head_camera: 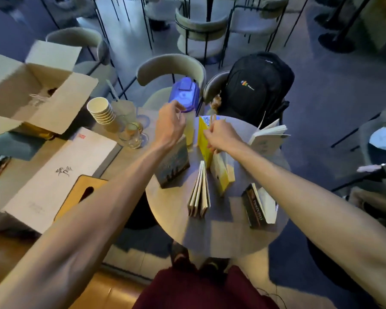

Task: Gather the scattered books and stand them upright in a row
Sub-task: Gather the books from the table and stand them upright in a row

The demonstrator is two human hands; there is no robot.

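Books (199, 192) stand on the round table (221, 237); backpack (257, 85) seemingly behind.

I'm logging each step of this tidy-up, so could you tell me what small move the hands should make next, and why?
Probably steady the tall yellow book that the right hand grips, then draw the white book standing open at the round table's far edge in beside it. The books stand apart at differing angles, not yet in a row. The left hand looks free to help.

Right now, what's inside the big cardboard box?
The cardboard box is open. Inside, something pale and thin shows near a dark spot, too blurred to name. The box walls and flaps hide the rest.
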